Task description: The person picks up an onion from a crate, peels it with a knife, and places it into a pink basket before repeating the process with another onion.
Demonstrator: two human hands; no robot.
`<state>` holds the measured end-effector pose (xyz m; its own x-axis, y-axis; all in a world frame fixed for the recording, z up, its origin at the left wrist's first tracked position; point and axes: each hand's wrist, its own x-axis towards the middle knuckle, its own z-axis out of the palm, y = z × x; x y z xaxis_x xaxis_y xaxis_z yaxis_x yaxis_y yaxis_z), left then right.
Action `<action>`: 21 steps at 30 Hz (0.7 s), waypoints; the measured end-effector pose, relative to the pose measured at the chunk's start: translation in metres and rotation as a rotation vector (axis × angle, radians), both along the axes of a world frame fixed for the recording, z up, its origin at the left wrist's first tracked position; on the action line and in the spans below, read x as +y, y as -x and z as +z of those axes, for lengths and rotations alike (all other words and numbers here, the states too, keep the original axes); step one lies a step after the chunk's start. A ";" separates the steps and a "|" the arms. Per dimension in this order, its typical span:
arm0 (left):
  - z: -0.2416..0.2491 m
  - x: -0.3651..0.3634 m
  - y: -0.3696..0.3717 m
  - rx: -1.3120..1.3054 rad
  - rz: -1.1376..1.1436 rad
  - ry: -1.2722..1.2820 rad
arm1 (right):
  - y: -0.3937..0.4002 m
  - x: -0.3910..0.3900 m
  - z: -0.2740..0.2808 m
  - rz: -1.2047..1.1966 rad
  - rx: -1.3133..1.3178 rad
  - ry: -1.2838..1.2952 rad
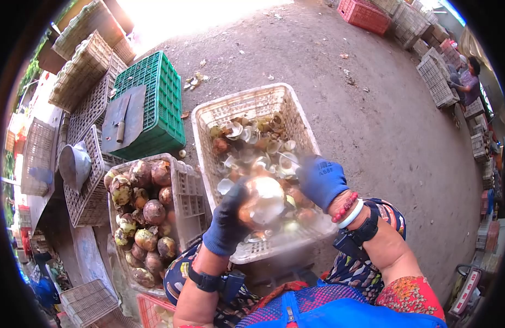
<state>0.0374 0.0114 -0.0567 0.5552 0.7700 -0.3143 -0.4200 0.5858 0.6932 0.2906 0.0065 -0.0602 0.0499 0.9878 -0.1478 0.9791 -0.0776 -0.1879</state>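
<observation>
My left hand [229,210], in a dark blue glove, is closed round a large onion [264,201], its brown skin partly off and white flesh showing. My right hand [322,181], in a blue glove, is closed on a knife [288,159]; its thin pale blade points left from the fist, and the handle is hidden. Both hands are over a whitish plastic crate [305,123] holding peeled-off white and brown layers [247,133]. To the left, another crate [178,191] is heaped with brown and yellow-green onions [154,212].
A green crate [168,104] stands at the left, topped by a dark board [133,117] with a wooden-handled knife [121,128]. Beside it a metal bowl [76,167] rests on crates. Scraps [193,81] lie on the ground. A person [469,82] sits among crates far right.
</observation>
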 end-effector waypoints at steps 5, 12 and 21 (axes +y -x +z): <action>0.024 0.011 0.008 -0.246 -0.018 -0.168 | -0.007 0.000 -0.014 -0.139 0.488 0.191; 0.009 0.017 -0.015 0.433 0.227 -0.506 | 0.024 -0.008 0.042 -0.067 1.715 0.484; 0.007 0.014 -0.020 -0.230 0.012 0.052 | 0.045 -0.012 0.027 0.075 1.519 -0.227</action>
